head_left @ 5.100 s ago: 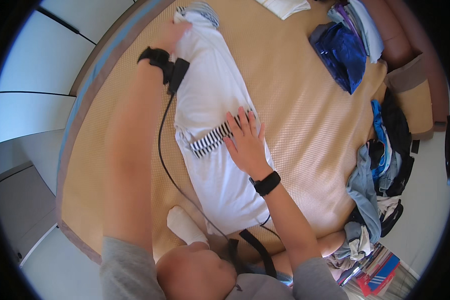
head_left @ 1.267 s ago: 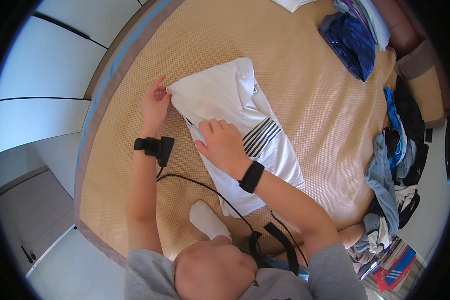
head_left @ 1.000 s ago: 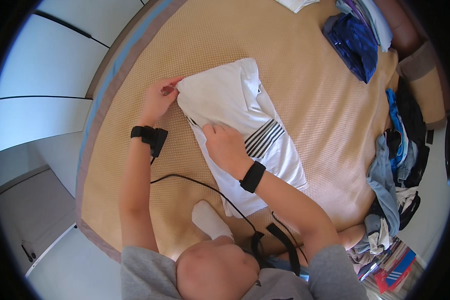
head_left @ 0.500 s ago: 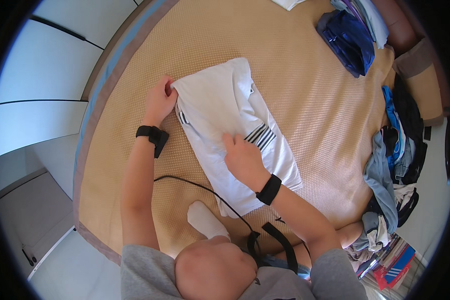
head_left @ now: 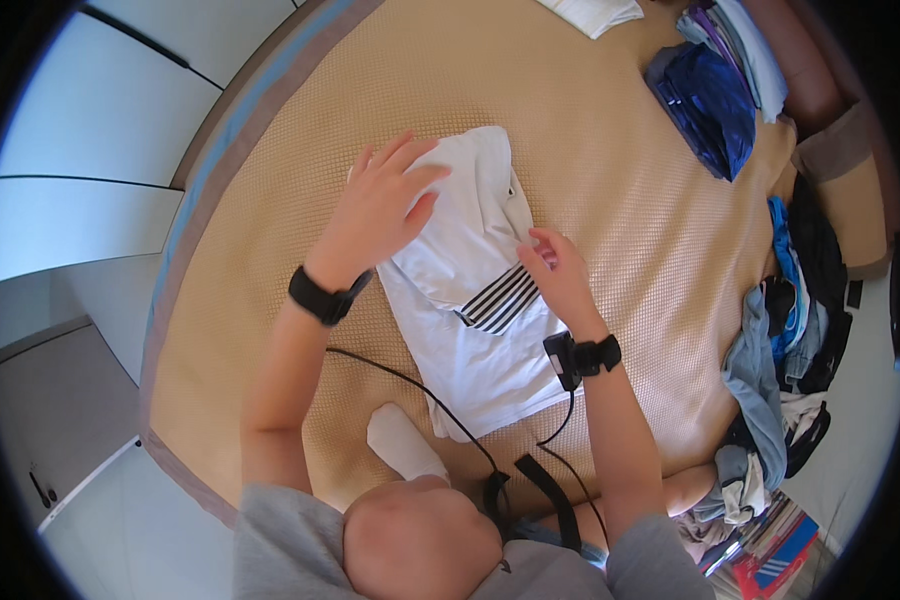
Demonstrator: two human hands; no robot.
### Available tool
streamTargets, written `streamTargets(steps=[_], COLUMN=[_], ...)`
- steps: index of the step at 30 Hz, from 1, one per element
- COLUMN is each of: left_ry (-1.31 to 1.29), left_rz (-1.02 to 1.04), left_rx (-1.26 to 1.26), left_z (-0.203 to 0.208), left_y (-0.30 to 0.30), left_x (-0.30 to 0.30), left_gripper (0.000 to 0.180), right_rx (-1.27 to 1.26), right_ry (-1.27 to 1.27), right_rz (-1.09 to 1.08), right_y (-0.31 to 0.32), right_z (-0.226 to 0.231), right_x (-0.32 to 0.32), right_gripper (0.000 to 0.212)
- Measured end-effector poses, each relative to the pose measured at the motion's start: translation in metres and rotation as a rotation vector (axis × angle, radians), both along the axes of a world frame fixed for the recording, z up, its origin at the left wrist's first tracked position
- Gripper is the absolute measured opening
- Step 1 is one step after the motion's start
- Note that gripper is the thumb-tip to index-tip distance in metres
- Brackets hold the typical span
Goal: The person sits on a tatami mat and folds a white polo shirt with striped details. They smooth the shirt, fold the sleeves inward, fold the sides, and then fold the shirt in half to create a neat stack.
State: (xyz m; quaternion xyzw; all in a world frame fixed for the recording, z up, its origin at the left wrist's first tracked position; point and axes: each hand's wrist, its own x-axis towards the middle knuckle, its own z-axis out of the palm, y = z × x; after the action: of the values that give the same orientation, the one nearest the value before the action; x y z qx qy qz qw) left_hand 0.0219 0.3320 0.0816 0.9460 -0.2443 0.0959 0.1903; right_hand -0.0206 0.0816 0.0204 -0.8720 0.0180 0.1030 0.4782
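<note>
A white garment point(head_left: 445, 340), partly folded into a long shape, lies on the woven mat of the bed in front of me. A band of dark stripes point(head_left: 502, 298) crosses its middle right. Above its upper left part hovers my left hand point(head_left: 385, 205), fingers spread and holding nothing, covering that edge from view. At the garment's right edge, beside the stripes, is my right hand point(head_left: 563, 278). Its fingers are loosely bent, with thumb and forefinger apart and no cloth seen between them. Whether its fingertips touch the fabric I cannot tell. Both wrists wear black straps.
A folded dark blue garment point(head_left: 710, 110) and other folded clothes lie at the far right. Loose clothes point(head_left: 760, 360) are heaped along the right side. A black cable point(head_left: 410, 378) runs past the garment's near end, by my socked foot point(head_left: 402, 440). White cabinets point(head_left: 90, 110) stand left.
My left hand has let go of the garment's upper left corner and moved right over it, fingers spreading. My right hand has gone from the middle to the right edge. The striped band lies flatter.
</note>
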Motion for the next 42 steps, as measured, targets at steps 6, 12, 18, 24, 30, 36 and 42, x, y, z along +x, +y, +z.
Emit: streamTargets(steps=[6, 12, 18, 24, 30, 36, 42], left_ry=[0.110, 0.460, 0.374, 0.074, 0.157, 0.068, 0.490], left_rz=[-0.203, -0.186, 0.009, -0.004, 0.048, 0.542, 0.955], left_rx=[-0.121, 0.022, -0.109, -0.142, 0.181, -0.337, -0.606], left_z=[-0.032, -0.067, -0.070, -0.073, -0.038, -0.051, -0.047], left_y=[-0.048, -0.057, -0.052, -0.064, -0.028, 0.010, 0.021], left_x=[0.087, 0.129, 0.123, 0.084, -0.006, -0.034, -0.041], left_gripper=[0.025, 0.010, 0.012, 0.037, 0.052, 0.039, 0.041], right_rx=[-0.173, -0.069, -0.046, -0.373, -0.030, 0.039, 0.020], right_ry=[-0.277, -0.237, -0.235, -0.203, -0.194, -0.056, -0.243], right_rz=[0.049, -0.022, -0.062, 0.068, -0.096, -0.130, -0.034], right_y=[0.008, 0.018, 0.009, -0.003, -0.017, -0.022, 0.003], right_z=[-0.003, 0.011, 0.018, -0.013, -0.007, -0.007, 0.008], right_x=[-0.018, -0.035, -0.044, -0.057, -0.067, -0.049, 0.009], right_gripper=[0.029, 0.022, 0.024, 0.044, 0.034, 0.027, 0.027])
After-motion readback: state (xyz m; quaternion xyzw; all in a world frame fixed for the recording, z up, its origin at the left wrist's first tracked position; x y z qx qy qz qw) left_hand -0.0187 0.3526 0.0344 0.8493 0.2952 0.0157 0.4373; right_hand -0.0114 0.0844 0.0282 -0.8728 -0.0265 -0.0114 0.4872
